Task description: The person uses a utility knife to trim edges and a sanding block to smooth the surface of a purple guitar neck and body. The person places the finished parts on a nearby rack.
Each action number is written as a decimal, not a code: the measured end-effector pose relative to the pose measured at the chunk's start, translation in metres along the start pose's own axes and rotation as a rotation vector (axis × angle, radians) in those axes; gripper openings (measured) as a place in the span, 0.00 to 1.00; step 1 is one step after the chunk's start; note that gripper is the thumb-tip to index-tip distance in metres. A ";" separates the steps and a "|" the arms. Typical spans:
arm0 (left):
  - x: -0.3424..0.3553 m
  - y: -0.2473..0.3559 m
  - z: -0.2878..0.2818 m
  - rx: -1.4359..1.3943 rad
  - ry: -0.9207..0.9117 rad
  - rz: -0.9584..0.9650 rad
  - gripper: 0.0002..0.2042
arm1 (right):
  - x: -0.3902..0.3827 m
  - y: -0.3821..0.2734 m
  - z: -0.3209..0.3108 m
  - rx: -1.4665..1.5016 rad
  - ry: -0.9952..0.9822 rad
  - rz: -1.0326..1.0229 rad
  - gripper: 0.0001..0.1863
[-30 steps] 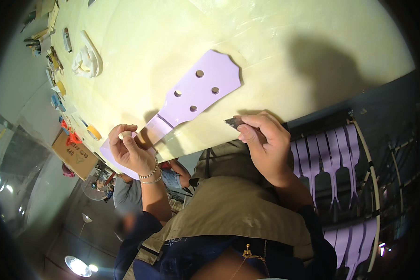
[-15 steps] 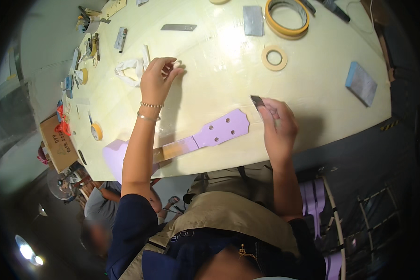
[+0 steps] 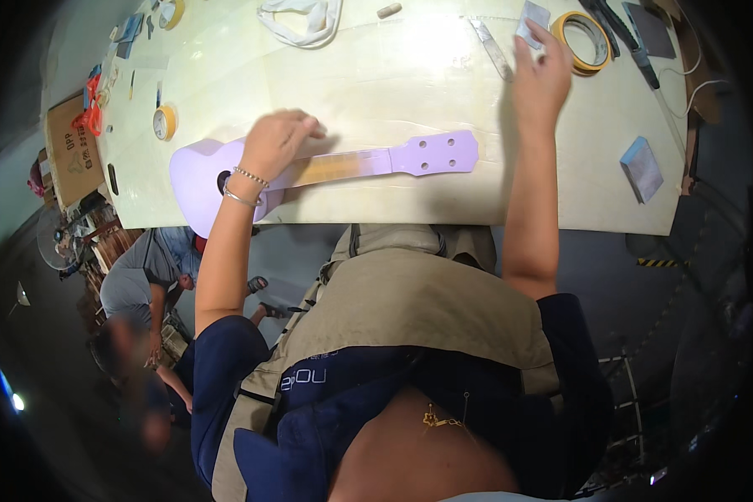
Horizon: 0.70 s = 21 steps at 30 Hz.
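A lilac ukulele [image 3: 199, 180] lies along the table's near edge, with a bare tan fingerboard [image 3: 330, 169] and a headstock [image 3: 433, 154] with several peg holes. Over the join of its body and neck hovers my left hand [image 3: 278, 146], fingers loosely bent, nothing visible in them. Far to the right my right hand [image 3: 545, 84] has its thumb and index finger apart. The index fingertip overlaps a small grey sheet [image 3: 534, 15]; whether it touches is unclear. Beside that hand lies a narrow metal blade [image 3: 492, 50]. A small whitish stub [image 3: 389, 11] sits farther left.
A yellow tape roll [image 3: 583, 43] is just right of my right hand, near a dark-handled tool [image 3: 636, 63]. A blue-grey sanding block [image 3: 642, 170] lies at the right. White cloth [image 3: 297, 21] and another tape roll [image 3: 165, 123] are leftward. A person [image 3: 146, 272] sits beyond the table's left.
My left hand has let go of the small stub and come back toward the ukulele. My right hand has set down the blade and reached farther away. The whole view has shifted.
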<state>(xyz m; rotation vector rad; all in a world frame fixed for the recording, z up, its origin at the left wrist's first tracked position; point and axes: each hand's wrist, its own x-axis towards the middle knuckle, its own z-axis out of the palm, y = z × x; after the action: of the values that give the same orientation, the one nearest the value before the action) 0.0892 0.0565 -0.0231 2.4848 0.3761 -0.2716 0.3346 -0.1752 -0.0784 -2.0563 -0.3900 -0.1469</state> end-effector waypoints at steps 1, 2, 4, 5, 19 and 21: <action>-0.014 0.005 0.000 -0.061 -0.203 -0.200 0.19 | -0.007 -0.011 -0.014 0.105 0.015 0.055 0.13; -0.023 0.001 0.003 -0.015 -0.344 -0.197 0.18 | -0.014 -0.017 -0.027 0.156 0.032 0.068 0.12; -0.032 -0.005 0.001 -0.075 -0.569 -0.264 0.18 | -0.029 -0.042 -0.050 0.255 0.132 0.127 0.12; -0.029 -0.007 -0.003 -0.190 -0.651 -0.321 0.19 | -0.036 -0.044 -0.060 0.260 0.176 0.102 0.12; -0.269 0.033 -0.131 -0.718 0.918 -0.336 0.27 | -0.098 -0.120 -0.006 0.408 -0.168 -0.110 0.11; -0.293 0.040 -0.102 -0.726 1.090 -0.407 0.31 | -0.087 -0.127 0.009 0.440 -0.288 -0.196 0.11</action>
<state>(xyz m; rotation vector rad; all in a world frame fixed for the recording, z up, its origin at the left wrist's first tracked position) -0.1617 0.0262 0.1605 1.5989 1.1635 0.9437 0.2094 -0.1285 -0.0004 -1.6027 -0.7335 0.1131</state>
